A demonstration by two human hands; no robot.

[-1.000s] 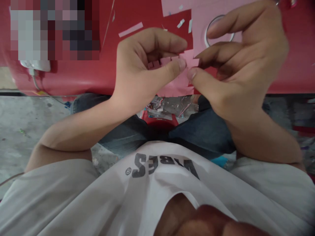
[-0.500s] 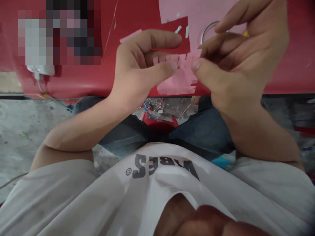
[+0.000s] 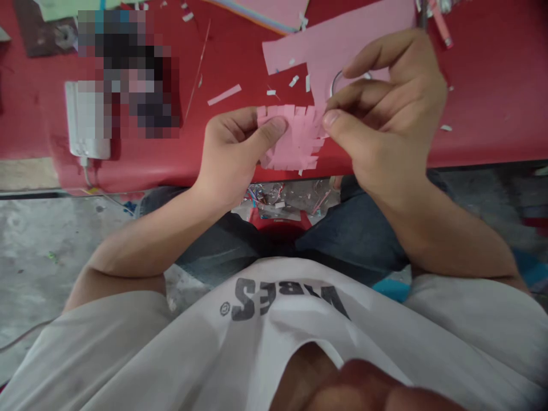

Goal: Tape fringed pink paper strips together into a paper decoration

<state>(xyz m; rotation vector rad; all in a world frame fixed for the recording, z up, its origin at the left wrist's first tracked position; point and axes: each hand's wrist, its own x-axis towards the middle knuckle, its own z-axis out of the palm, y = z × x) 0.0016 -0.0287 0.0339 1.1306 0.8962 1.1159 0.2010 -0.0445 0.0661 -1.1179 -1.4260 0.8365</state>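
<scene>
A small piece of pink paper with fringed, cut edges (image 3: 295, 140) is held just above the near edge of the red table (image 3: 492, 85). My left hand (image 3: 233, 151) pinches its left side between thumb and fingers. My right hand (image 3: 381, 123) pinches its right edge between thumb and forefinger, the other fingers curled above. Both hands are closed on the same piece.
A larger pink sheet (image 3: 338, 48) lies on the table behind my right hand, with a roll of clear tape (image 3: 338, 85) partly hidden by my fingers. Paper scraps (image 3: 225, 94) are scattered about. A white charger (image 3: 88, 123) sits at the left. Wire bits litter the floor (image 3: 282, 194).
The view has tilted up, showing more of the table. Both hands have come lower toward the table edge, and the fringed pink piece is now spread flatter between them.
</scene>
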